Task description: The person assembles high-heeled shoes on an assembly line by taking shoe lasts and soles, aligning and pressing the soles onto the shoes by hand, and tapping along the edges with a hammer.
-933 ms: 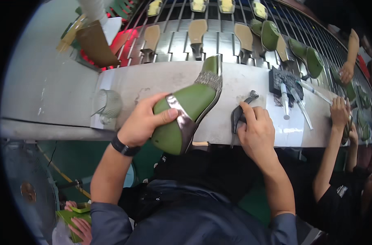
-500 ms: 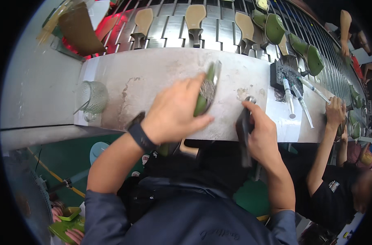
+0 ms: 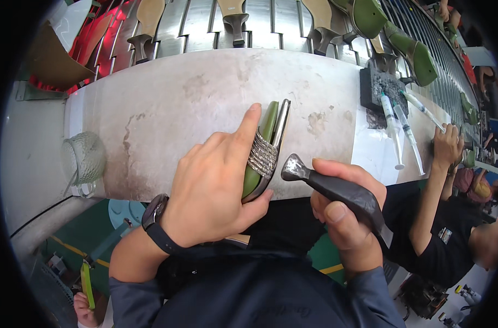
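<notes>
My left hand holds a green shoe on the worktable. A band of silvery, glittering strands wraps across the shoe's middle, and a shiny metallic edge runs along its right side. The fingers and palm hide part of it. To the right, my right hand grips a dark, thick hand tool. Its flared, worn metal end points toward the shoe, with a small gap between them. The tool's exact kind is not clear.
A textured glass jar stands at the left. Several syringes lie at the right beside a black block. Beyond the table, a slatted metal conveyor carries shoe parts and green shoes. A co-worker's arm reaches in at right.
The dark tool has swung up from hanging low, and its metal end now points left toward the shoe. My left hand and the shoe appear slightly lower and further left; the view has shifted.
</notes>
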Tool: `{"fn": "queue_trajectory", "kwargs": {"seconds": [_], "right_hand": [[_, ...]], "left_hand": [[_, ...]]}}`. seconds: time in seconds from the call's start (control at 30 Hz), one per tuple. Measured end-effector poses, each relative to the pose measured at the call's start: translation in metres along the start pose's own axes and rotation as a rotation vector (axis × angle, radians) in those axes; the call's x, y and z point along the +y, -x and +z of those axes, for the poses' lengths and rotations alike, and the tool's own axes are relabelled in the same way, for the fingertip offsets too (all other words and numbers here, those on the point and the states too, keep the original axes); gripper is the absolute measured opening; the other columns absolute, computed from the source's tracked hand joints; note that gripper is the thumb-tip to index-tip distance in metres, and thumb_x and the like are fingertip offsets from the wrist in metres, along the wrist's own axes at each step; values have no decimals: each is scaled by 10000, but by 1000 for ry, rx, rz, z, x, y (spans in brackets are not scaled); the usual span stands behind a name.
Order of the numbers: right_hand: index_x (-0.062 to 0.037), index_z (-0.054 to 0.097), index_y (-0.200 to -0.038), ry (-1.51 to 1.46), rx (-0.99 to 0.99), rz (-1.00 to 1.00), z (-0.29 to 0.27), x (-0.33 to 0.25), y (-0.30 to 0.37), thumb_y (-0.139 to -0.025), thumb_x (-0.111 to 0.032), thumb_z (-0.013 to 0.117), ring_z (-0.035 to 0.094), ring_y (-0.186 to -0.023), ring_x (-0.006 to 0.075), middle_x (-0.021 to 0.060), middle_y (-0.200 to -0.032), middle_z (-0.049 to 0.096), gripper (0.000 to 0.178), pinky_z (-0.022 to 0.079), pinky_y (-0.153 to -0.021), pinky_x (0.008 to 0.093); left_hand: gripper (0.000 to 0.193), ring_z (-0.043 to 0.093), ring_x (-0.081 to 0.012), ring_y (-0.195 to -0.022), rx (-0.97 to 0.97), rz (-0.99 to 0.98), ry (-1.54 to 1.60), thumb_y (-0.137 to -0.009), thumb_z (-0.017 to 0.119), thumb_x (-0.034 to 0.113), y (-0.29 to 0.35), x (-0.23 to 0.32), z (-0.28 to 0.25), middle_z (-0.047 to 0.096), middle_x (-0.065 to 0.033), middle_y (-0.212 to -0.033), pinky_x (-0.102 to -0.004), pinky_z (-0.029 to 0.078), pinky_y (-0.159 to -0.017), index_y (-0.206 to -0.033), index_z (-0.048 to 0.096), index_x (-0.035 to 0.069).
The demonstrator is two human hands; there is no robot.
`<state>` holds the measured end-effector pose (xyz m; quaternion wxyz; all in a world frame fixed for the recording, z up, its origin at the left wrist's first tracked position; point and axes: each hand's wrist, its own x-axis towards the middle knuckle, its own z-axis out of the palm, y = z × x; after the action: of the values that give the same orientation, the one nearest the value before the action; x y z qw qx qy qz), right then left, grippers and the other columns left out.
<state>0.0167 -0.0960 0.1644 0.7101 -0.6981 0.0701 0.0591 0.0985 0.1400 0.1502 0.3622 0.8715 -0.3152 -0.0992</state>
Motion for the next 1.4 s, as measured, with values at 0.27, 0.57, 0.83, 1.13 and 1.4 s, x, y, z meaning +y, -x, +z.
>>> {"fn": "queue_trajectory", "kwargs": {"seconds": [0.27, 0.57, 0.83, 1.13, 1.4], "right_hand": [[4, 731, -1230, 96, -73, -47, 2, 0, -21, -816, -143, 809, 767, -819, 177, 132, -982, 787, 446, 585, -752, 272], [26, 737, -1170, 247, -343, -137, -10, -26, -71, -797, -96, 820, 790, -832, 226, 157, -991, 790, 401, 611, -729, 291], [7, 742, -1135, 453, -452, -86, 3, -63, -88, -794, -80, 830, 779, -739, 192, 120, -920, 788, 363, 599, -668, 271], [69, 679, -1168, 72, 31, 99, 9, -27, -103, -956, -139, 669, 436, -474, 38, -25, -576, 546, 297, 318, -463, 226], [49, 707, -1203, 134, -299, 173, -1, -38, -58, -852, -147, 773, 738, -971, 205, 149, -1107, 767, 408, 563, -893, 311]], "left_hand": [[1051, 634, -385, -872, 7, 74, 85, -692, 827, 85, -6, -9, -4, 659, -232, -1160, -439, 530, -786, -1597, 312, -58], [1035, 662, -382, -944, -74, 64, 65, -668, 826, 72, -11, -14, -11, 647, -244, -1286, -437, 543, -803, -1579, 352, -63], [1030, 673, -385, -979, -72, 59, 41, -652, 826, 82, -11, -13, -16, 641, -266, -1290, -440, 550, -810, -1566, 376, -67], [1041, 666, -365, -905, -23, 75, 83, -668, 833, 96, -3, -12, -13, 668, -230, -1186, -423, 554, -768, -1566, 343, -102], [985, 671, -371, -870, 12, 35, 103, -665, 840, 113, 1, -19, -17, 677, -216, -1046, -431, 551, -741, -1508, 398, -140]]}}
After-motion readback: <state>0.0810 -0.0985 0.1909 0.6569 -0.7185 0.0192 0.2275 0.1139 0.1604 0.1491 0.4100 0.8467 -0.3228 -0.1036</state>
